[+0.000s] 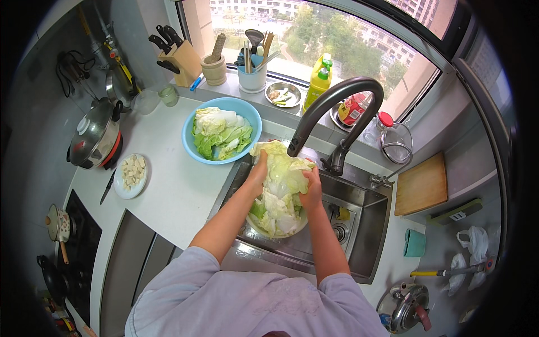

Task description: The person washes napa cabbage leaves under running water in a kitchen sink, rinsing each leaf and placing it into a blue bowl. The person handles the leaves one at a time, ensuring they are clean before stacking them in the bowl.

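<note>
Both my hands hold a large leaf of napa cabbage point(283, 162) spread under the dark gooseneck faucet point(337, 97). My left hand point(258, 175) grips its left side, thumb on top. On the right edge, my right hand point(311, 189) has its fingers around the leaf. More cabbage leaves point(278, 219) lie beneath, in a pale bowl point(263, 229) set in the stainless steel sink point(368, 242). Whether water runs from the faucet cannot be made out. To the left, a light blue basin point(187, 141) contains several cabbage leaves point(223, 130).
A plate point(122, 190) of white cubes and a knife point(108, 187) lie on the left counter. Along the windowsill stand a knife block point(184, 63), a stone mortar point(214, 71), a utensil holder point(252, 78) and a yellow bottle point(316, 86). A kettle point(404, 307) sits at right.
</note>
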Action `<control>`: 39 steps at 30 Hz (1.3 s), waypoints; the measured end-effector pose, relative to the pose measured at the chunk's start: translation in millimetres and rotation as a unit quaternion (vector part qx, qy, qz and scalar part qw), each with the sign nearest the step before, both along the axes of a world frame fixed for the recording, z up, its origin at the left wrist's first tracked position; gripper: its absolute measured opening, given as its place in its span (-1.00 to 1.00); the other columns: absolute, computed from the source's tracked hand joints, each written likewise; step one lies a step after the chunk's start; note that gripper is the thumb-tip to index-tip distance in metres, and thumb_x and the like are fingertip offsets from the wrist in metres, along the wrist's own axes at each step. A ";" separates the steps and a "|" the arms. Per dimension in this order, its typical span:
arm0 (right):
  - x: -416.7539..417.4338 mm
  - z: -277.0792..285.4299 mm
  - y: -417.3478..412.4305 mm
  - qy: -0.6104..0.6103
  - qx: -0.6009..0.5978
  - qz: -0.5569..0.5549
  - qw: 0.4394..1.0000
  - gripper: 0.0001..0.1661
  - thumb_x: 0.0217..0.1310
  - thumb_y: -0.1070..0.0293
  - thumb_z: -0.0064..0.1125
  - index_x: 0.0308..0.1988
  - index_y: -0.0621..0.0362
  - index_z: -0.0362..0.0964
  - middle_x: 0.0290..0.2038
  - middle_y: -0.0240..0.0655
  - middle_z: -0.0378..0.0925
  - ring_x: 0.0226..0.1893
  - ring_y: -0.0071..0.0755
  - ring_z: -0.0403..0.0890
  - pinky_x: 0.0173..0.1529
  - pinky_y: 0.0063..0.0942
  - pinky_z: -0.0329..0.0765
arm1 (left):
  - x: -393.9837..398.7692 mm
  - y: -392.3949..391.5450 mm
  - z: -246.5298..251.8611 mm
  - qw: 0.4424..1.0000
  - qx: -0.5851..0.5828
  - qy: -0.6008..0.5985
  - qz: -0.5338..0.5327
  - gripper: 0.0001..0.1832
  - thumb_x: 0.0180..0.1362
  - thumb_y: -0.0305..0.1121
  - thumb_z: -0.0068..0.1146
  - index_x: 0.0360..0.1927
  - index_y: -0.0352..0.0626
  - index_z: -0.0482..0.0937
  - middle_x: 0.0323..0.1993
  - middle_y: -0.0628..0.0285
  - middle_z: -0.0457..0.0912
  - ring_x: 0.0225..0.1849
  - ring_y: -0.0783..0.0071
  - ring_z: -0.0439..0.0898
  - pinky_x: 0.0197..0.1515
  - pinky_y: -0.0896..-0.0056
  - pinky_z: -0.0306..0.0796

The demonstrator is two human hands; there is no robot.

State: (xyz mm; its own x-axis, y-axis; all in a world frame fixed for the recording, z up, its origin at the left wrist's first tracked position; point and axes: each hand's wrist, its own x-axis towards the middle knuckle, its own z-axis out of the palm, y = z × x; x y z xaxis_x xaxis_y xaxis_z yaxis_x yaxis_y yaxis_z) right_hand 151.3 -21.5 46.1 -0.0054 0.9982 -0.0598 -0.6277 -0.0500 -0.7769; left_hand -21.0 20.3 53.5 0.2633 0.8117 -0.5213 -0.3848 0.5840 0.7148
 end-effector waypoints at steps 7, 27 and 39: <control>-30.1 -8.2 -6.2 -0.238 -0.051 -0.050 0.969 -0.24 0.02 0.43 0.31 0.17 0.16 0.09 0.05 -0.23 0.39 0.02 -0.27 0.45 0.08 -0.35 0.40 | 1.5 2.0 -7.5 0.999 0.010 0.027 0.021 -0.22 0.30 0.27 -0.43 0.40 -0.09 0.04 0.27 0.11 0.30 0.24 0.26 0.34 0.20 0.27 0.27; -27.8 21.9 8.1 -0.402 -0.012 -0.190 0.896 -0.20 0.01 0.43 0.32 0.20 0.16 0.07 0.09 -0.13 0.39 0.08 -0.27 0.43 0.10 -0.35 0.38 | 12.7 -48.1 -11.0 0.990 0.105 0.078 -0.052 -0.29 0.29 -0.08 -0.06 0.38 -0.07 -0.08 0.22 0.11 0.30 0.20 0.27 0.35 0.11 0.17 0.34; -22.6 -34.4 -16.1 -0.360 -0.071 -0.007 0.930 -0.62 0.25 0.32 0.10 0.02 0.27 0.41 -0.10 -0.24 0.54 -0.10 -0.40 0.47 0.01 -0.44 0.37 | 13.7 -25.7 -27.1 0.987 0.134 0.084 -0.019 -0.41 0.30 -0.14 -0.05 0.33 -0.12 0.14 0.20 0.18 0.36 0.13 0.32 0.42 0.04 0.26 0.41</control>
State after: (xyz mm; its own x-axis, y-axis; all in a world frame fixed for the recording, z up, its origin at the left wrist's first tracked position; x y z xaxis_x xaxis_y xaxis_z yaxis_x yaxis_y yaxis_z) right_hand 128.7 -37.7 11.7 0.1010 0.9794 -0.1748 0.0508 -0.1805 -0.9823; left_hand -7.2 -5.5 26.4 0.2245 0.9173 -0.3290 -0.2280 0.3777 0.8974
